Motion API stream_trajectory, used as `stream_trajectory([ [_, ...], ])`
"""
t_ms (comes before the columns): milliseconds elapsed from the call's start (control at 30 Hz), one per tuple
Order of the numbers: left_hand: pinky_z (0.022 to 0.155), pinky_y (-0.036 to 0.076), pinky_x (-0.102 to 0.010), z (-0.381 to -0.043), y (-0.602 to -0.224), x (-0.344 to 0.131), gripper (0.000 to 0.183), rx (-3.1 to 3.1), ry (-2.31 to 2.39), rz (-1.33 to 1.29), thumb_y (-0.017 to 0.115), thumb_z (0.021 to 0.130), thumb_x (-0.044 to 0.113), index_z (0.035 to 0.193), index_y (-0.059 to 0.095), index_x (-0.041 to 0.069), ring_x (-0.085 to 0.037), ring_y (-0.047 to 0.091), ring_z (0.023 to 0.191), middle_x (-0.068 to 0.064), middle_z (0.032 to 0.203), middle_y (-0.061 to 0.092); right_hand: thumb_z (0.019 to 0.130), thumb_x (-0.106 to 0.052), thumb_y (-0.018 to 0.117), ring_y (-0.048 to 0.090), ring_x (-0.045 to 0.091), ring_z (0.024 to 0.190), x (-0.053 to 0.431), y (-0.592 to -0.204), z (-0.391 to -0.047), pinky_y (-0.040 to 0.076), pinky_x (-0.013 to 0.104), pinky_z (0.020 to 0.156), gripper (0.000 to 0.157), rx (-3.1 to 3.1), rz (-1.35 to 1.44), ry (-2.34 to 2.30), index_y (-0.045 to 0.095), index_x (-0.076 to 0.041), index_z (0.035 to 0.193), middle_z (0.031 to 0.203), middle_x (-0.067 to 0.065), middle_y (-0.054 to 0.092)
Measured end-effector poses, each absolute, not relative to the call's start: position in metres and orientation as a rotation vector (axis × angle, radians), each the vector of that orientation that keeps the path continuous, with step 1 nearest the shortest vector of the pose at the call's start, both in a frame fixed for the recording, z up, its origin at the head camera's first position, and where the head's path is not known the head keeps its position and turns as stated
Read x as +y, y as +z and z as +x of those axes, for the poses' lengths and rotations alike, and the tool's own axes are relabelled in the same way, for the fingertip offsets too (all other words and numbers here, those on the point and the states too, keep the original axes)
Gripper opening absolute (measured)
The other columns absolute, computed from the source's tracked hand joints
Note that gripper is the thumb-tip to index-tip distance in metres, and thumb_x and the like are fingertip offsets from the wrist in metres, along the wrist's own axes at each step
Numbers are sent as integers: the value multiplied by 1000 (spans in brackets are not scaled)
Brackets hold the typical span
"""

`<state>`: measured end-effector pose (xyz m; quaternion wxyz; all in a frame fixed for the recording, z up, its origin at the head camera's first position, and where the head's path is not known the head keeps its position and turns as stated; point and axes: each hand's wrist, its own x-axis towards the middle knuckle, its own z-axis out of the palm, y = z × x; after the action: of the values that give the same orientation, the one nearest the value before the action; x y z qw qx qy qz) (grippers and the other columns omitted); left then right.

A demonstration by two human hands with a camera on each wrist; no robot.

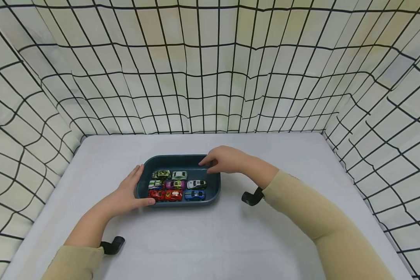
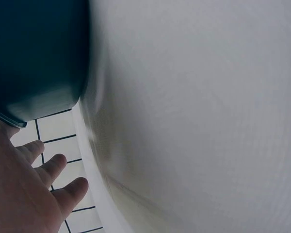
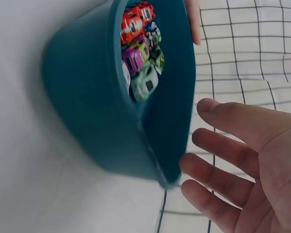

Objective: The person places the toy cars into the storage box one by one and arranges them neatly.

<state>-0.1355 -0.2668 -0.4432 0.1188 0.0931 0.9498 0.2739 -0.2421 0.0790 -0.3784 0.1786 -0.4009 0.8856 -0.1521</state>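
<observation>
A dark teal plastic bin (image 1: 210,196) stands on the white table, with several small toy cars inside. In the front row are a red car (image 1: 173,195) and a blue striped car (image 1: 195,195); behind them sit a purple car (image 1: 175,184) and a white-and-black car (image 1: 196,184). My left hand (image 1: 124,196) rests against the bin's left end, thumb at the front rim, fingers spread along the side. Over the back right corner hovers my right hand (image 1: 227,159), thumb and fingers parted. The right wrist view shows nothing in the right hand (image 3: 266,165).
Black netting (image 1: 210,83) over pale cloth walls the table at the back and both sides. The white tabletop (image 1: 210,241) spreads around the bin. A black wrist mount (image 1: 252,197) sticks out under the right forearm, another (image 1: 113,245) by the left.
</observation>
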Motion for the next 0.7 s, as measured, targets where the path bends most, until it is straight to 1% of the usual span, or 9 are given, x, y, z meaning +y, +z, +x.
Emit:
stream_trajectory([
  [100,104,19,-77,-135,-443,-266,125,2781,799,272,77,79,56,159,-5,7,-58,7,143,-28,162,-2,93,-25,72,60,10,95,94,-376,-242,51,26,75,37,2525,-1102,-453,69,-21,130,111,-3,69],
  [233,104,19,-77,-134,-443,-266,124,2787,795,273,77,79,55,159,-6,7,-58,7,142,-29,162,-1,91,-24,74,62,11,95,118,-377,-241,52,25,75,38,2545,-1044,-474,70,-20,129,109,-2,70],
  [500,104,19,-77,-132,-445,-267,124,2791,790,265,77,79,55,159,-6,7,-58,8,142,-29,162,-1,90,-22,74,62,13,98,179,-389,-230,52,32,80,37,2563,-938,-487,70,-19,127,115,0,70],
  [700,104,19,-77,-134,-443,-266,125,2776,802,252,77,79,55,159,-7,9,-58,7,143,-28,162,-2,91,-22,74,61,16,99,228,-399,-217,52,32,79,36,2559,-828,-463,71,-18,126,117,0,69],
])
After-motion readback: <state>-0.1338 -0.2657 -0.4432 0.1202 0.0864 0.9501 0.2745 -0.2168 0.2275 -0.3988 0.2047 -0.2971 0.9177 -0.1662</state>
